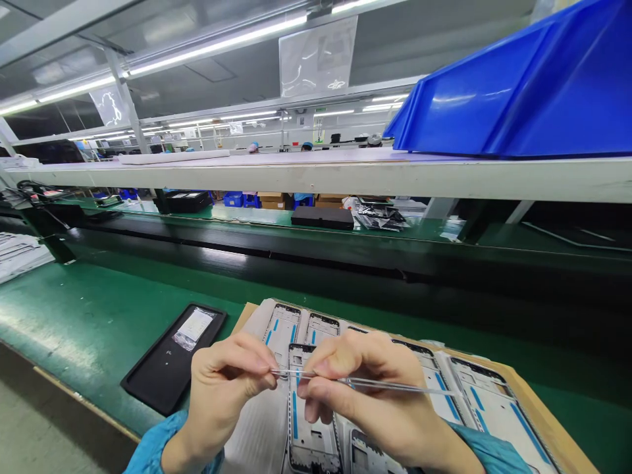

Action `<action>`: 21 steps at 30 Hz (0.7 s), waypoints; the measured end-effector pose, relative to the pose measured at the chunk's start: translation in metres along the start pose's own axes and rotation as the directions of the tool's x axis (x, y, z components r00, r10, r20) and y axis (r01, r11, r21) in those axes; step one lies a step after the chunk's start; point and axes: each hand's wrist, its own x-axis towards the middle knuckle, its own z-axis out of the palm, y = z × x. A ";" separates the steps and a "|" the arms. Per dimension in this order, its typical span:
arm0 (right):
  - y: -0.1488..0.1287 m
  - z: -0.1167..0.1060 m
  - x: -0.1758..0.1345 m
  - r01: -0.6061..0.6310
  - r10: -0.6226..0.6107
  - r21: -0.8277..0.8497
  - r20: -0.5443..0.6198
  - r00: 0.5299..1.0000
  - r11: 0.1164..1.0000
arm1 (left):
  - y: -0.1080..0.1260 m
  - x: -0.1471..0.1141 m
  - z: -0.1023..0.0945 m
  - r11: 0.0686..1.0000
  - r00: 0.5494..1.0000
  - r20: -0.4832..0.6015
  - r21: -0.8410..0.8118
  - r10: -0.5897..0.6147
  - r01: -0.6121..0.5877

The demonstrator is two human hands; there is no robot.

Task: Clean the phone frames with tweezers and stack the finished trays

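1. From the head camera, there is one white sheet (254, 421) on one long green bench (99, 309). One piece of brown cardboard (540, 409) lies under the white sheet.
2. At least seven phone frames (313, 421) show on the white sheet: five in the far row and two in the near part. The hands hide bits of some. Blue strips (295, 415) are stuck on many of them, too covered up to count.
3. There are two hands, both above the white sheet. Each comes out of a blue sleeve (165, 444).
4. The right hand (380, 388) has one thin shiny tool (399, 386), which looks like tweezers. Its grip is squeezed on the tool between thumb and fingers.
5. The left hand (222, 375) has its grip pinched tight, thumb to finger, at the thin end of the tool. I cannot tell if a tiny piece is in there too.
6. The tool lies sideways in the air over the white sheet.
7. Left of the white sheet is one black tray (148, 378). One small clear bag (194, 327) with white paper lies in it.
8. Past the white sheet, one long shelf (316, 176) runs across. One big blue bin (498, 99) sits on it, beyond the sheet's right side.
9. Farther back than the white sheet, under the shelf, are one flat black box (322, 218) and a heap of shiny bags (379, 216).
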 end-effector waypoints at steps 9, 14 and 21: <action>0.014 -0.008 0.006 -0.080 0.108 0.304 -0.075 0.991 0.949 | -0.002 0.007 -0.008 0.947 1.000 -0.001 0.322 0.021 -0.019; 0.003 -0.020 0.013 -0.012 0.045 0.187 -0.177 0.983 0.982 | -0.050 0.005 -0.034 0.634 0.916 0.027 0.730 -0.400 0.255; -0.009 -0.021 0.010 0.031 -0.004 0.131 -0.196 0.981 0.991 | -0.105 -0.017 -0.035 0.550 0.822 0.082 0.780 -0.564 0.299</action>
